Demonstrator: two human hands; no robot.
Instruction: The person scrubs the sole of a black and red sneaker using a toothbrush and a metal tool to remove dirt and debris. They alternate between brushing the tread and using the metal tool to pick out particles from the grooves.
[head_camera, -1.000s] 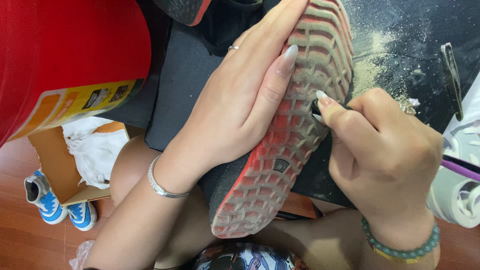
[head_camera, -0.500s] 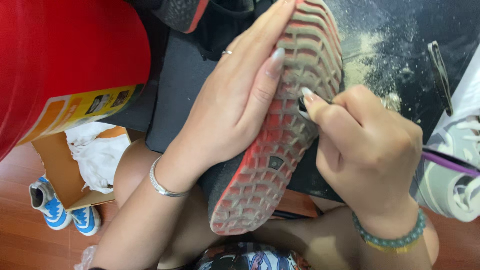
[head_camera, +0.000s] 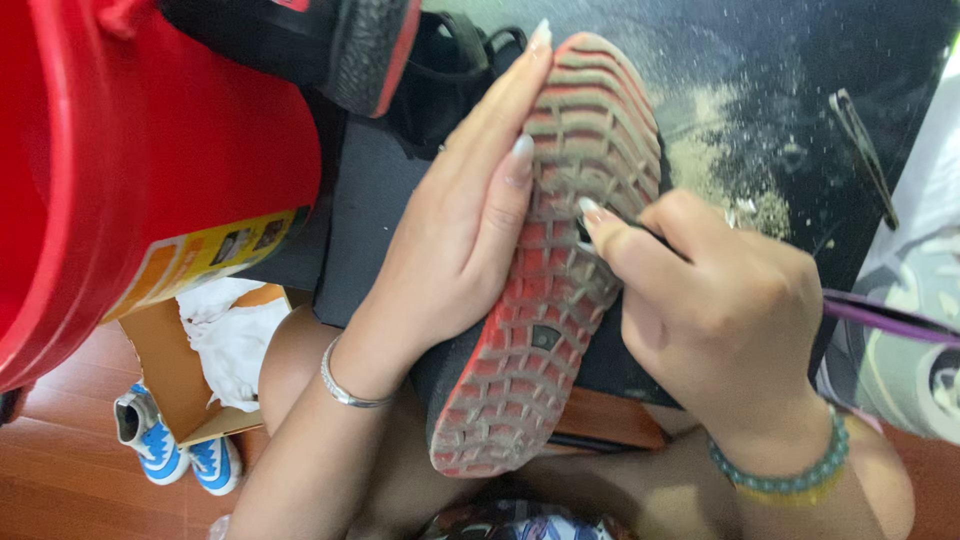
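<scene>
A shoe lies sole up across my lap, its red tread grey with dirt. My left hand grips the shoe along its left side, fingers stretched toward the toe, a silver bracelet at the wrist. My right hand is closed on a thin tool with a purple handle; the tool's tip is hidden under my fingers and presses into the tread near the middle of the sole. A beaded bracelet circles that wrist.
A big red bucket fills the upper left, a black shoe resting on it. Pale dust is strewn on the dark mat. A cardboard box with white paper and small blue-white shoes sit on the wooden floor. A grey sneaker lies right.
My right hand has slid a little down and left along the sole with the tool. My left hand keeps its grip on the shoe. The view has shifted slightly.
</scene>
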